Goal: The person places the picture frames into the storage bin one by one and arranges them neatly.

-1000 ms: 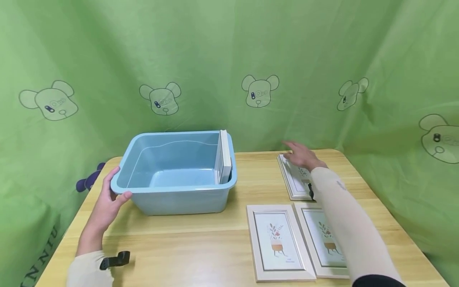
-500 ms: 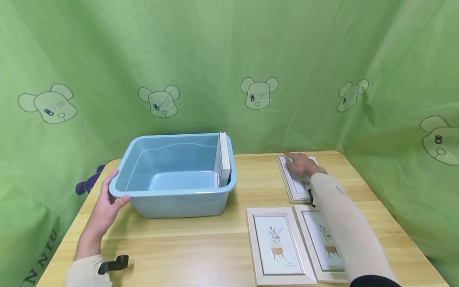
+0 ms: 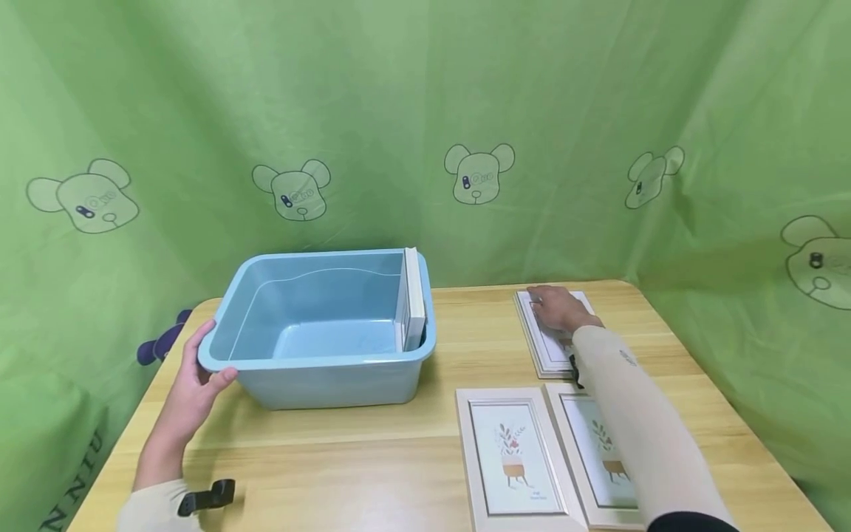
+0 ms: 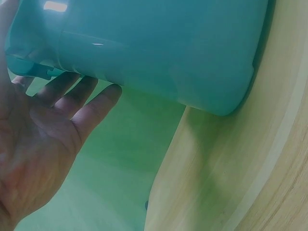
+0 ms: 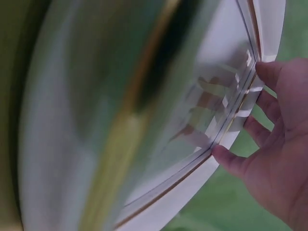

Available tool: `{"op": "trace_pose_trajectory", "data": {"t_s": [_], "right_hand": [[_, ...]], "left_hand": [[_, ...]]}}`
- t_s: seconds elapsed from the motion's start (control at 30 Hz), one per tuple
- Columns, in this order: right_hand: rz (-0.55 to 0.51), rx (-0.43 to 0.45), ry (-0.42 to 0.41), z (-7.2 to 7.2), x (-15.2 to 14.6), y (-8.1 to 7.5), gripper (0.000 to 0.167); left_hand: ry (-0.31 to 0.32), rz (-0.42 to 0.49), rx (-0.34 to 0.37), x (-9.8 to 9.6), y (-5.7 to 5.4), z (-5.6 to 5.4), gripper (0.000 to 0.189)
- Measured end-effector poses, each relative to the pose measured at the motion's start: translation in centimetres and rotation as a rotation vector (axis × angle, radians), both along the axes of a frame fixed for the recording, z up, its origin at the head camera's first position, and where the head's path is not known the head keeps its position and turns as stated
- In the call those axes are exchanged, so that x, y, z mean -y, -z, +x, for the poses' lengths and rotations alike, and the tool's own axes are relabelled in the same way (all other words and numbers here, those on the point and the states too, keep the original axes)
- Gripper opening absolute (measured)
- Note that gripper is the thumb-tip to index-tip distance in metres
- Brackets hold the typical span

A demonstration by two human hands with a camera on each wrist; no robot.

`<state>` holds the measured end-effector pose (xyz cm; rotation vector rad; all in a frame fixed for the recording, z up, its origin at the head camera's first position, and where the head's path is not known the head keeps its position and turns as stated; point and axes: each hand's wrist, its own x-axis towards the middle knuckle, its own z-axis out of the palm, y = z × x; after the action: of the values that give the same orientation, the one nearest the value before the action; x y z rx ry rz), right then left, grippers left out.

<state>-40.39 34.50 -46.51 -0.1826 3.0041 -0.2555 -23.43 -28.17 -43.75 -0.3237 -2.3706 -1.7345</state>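
Note:
My left hand (image 3: 189,395) holds the front left corner of a blue plastic tub (image 3: 326,384). Its thumb lies at the front side, and its fingers (image 4: 96,108) touch the outer left wall in the left wrist view. Along the tub's right inner wall stand white picture frames (image 3: 414,303) on edge. Far right, a small stack of picture frames (image 3: 541,347) lies flat, my right hand (image 3: 561,309) over its upper part. In the right wrist view its fingertips (image 5: 226,156) touch the top frame's border; they are not wrapped round it.
Two more picture frames with plant-pot prints, a left one (image 3: 512,458) and a right one (image 3: 601,443), lie side by side at the front right. The right forearm partly covers the right one. Behind the wooden table (image 3: 319,473) hangs a green curtain (image 3: 372,111).
My right hand has come down from above the stack onto the top picture frame, its fingers now bent. The left hand keeps its hold on the tub. The head view has shifted slightly.

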Motion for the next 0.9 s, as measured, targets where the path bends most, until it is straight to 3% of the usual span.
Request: {"op": "trace_pose_trajectory", "data": {"t_s": [0.5,0.9], "right_hand": [[0.052,-0.03,0.07,-0.47,-0.02,0.12,0.044],[0.083,-0.082,0.036,-0.55,0.88,0.4,0.039]], "left_hand": [[0.007,0.005,0.006,-0.35,-0.59,0.16,0.078],[-0.002,-0.002,0.011,-0.11,-0.37,0.26,0.077]]}}
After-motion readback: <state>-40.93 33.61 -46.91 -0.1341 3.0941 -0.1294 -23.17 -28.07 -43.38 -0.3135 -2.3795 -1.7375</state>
